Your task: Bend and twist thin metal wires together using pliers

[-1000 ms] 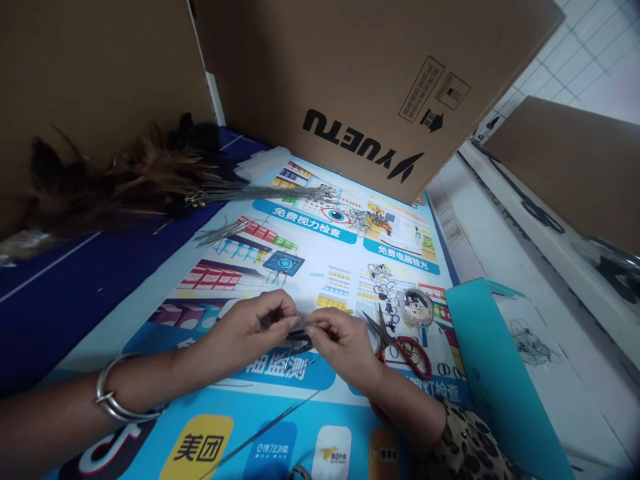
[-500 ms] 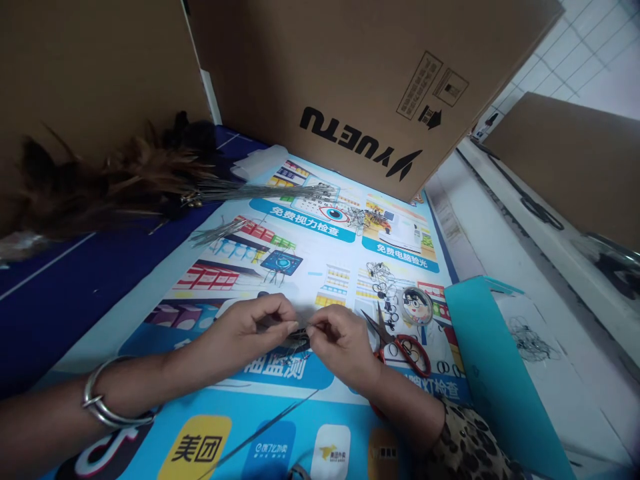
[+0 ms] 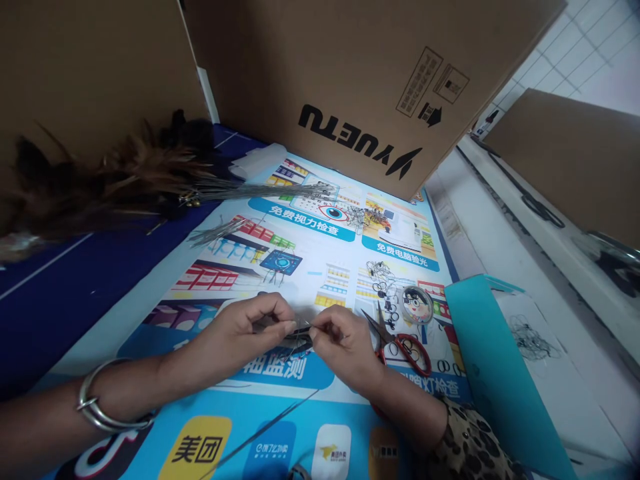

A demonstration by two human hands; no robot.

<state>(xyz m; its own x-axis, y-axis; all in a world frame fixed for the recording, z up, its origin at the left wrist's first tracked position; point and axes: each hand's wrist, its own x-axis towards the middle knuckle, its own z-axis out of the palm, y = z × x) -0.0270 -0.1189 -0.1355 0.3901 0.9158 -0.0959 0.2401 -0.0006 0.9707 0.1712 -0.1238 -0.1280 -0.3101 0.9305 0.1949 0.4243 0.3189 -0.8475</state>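
Observation:
My left hand (image 3: 245, 333) and my right hand (image 3: 345, 343) meet over a printed blue poster (image 3: 310, 267), fingertips pinched together on a small dark feather piece with thin wire (image 3: 299, 333). Both hands are closed in a pinch on it. A few short wire bits lie on the poster right under the hands. A silver bangle (image 3: 100, 407) sits on my left wrist, and a leopard-print sleeve (image 3: 470, 447) covers my right forearm. Red-handled scissors (image 3: 400, 343) lie just right of my right hand.
A bundle of brown feathers with long wire stems (image 3: 125, 180) lies at the left. Small wire loops (image 3: 383, 283) and a round tape roll (image 3: 417, 303) sit beyond the scissors. A teal folder (image 3: 495, 373) lies at right. Cardboard boxes (image 3: 360, 80) stand behind.
My hands stay pinched together on the small piece; the fingers have shifted slightly and the left wrist with its bangle has drifted a little leftward.

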